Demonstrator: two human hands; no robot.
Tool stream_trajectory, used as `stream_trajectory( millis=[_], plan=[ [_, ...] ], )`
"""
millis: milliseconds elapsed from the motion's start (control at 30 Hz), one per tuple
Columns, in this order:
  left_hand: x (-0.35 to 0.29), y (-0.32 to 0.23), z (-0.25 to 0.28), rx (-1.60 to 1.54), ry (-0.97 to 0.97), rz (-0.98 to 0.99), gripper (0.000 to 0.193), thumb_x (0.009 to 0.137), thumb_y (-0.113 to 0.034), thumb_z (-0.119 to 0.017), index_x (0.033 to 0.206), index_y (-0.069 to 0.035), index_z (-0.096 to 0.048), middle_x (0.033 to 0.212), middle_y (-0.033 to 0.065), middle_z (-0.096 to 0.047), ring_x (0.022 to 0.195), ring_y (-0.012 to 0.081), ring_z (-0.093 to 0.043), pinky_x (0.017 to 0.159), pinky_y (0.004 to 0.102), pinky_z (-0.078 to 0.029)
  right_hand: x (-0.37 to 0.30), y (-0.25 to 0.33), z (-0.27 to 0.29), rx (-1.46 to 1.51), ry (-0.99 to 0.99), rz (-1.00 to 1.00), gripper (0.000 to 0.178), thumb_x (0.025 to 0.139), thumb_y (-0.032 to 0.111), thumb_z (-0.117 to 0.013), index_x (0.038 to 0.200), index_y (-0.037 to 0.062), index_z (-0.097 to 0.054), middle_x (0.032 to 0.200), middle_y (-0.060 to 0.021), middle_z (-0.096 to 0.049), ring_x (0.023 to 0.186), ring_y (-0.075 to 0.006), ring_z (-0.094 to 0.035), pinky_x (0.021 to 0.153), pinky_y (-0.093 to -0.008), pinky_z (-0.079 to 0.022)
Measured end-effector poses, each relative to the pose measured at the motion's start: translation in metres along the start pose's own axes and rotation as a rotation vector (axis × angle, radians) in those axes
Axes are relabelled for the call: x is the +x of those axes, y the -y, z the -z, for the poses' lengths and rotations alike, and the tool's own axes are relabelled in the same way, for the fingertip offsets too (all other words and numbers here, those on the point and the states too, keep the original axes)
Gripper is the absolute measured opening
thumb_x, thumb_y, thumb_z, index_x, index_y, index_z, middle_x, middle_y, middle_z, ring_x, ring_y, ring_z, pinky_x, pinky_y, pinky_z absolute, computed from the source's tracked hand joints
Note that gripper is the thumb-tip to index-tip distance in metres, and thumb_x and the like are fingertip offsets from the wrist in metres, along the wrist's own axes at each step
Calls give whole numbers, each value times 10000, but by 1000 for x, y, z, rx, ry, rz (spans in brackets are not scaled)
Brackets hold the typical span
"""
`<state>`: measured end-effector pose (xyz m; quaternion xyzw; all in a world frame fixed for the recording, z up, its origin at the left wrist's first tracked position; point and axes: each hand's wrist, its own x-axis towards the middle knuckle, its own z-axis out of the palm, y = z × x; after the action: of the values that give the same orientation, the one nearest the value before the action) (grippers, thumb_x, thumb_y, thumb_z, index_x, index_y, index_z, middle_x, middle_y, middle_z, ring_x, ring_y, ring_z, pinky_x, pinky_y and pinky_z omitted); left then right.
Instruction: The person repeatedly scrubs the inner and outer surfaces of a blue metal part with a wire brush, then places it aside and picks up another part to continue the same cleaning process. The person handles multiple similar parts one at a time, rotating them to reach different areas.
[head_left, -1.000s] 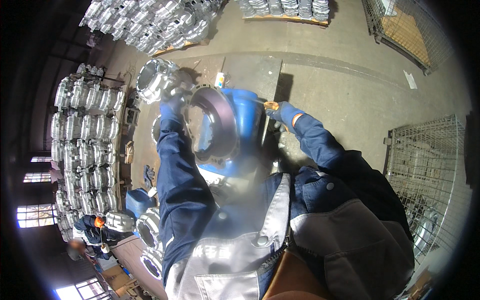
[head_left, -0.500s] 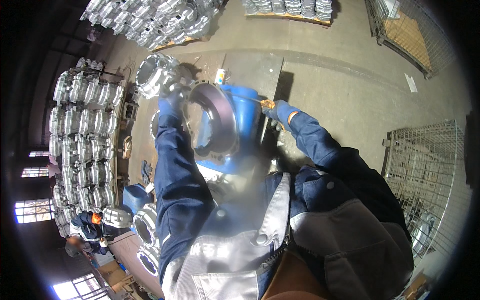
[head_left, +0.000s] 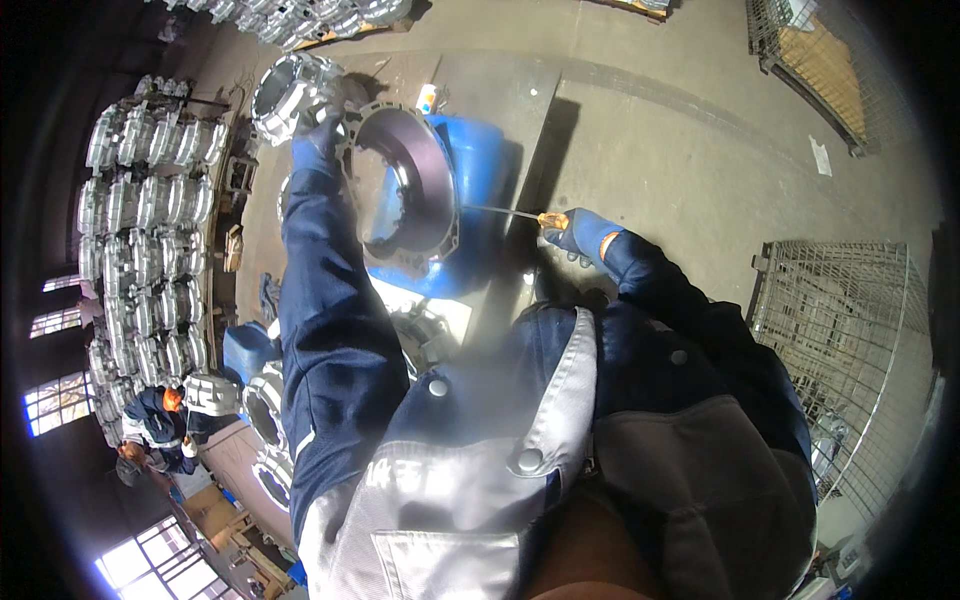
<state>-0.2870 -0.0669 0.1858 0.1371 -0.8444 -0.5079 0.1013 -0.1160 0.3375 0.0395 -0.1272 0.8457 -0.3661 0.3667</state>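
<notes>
A large ring-shaped metal housing (head_left: pixel 437 170) with a notched rim and a dark, smooth inside stands tilted on a blue plastic drum (head_left: pixel 485 170). My left hand (head_left: pixel 317 148), in a blue glove, is closed at the housing's left rim; its fingers are partly hidden and blurred. My right hand (head_left: pixel 583 236), gloved too, grips the orange handle of a thin file (head_left: pixel 505 211). Its long shaft points left, with the tip at the housing's right edge. Beyond my left hand sits another silver casting (head_left: pixel 285 95).
A small white bottle (head_left: pixel 428 98) stands past the drum. Stacked castings (head_left: pixel 150 210) line the left side, where a co-worker (head_left: pixel 160 420) bends over. Wire cages (head_left: pixel 840 340) stand on the right. More castings (head_left: pixel 265 410) lie beside my left arm.
My right hand has drawn the file nearer to me and slightly right, its tip shifting from the housing's far side to its right edge. My left hand keeps its place on the housing.
</notes>
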Motion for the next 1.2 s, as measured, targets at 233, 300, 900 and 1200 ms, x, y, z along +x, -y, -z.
stream_trajectory(
  millis=[233,300,900,1200],
  plan=[
    [-5,-7,-4,49,-25,-14,412,784,-304,-764,1078,-68,-598,783,30,-621,581,108,-522,522,265,-431,-57,3,-14,30,114,-34,489,965,317,-456,1408,111,-421,1349,-150,-522,1091,-233,-600,922,-297,-463],
    [-6,-9,-5,33,-15,9,434,778,-323,-768,1080,-64,-596,785,35,-623,593,114,-524,529,272,-433,-79,7,-9,311,69,53,380,916,275,-584,1249,91,-571,1024,-61,-630,813,-134,-594,728,-266,-485],
    [-3,-4,0,-2,-7,12,466,759,-210,-772,1129,-22,-563,923,108,-666,722,184,-621,573,314,-511,-111,17,17,882,247,374,291,912,146,-631,1137,-35,-593,1040,-60,-670,843,-127,-616,774,-266,-495],
    [-26,-22,-8,80,-45,-50,384,780,-227,-717,1106,-57,-604,803,60,-650,624,141,-582,538,291,-472,-116,56,49,849,55,327,325,899,178,-652,1179,20,-602,917,-7,-653,720,-78,-591,621,-206,-470]
  ],
)
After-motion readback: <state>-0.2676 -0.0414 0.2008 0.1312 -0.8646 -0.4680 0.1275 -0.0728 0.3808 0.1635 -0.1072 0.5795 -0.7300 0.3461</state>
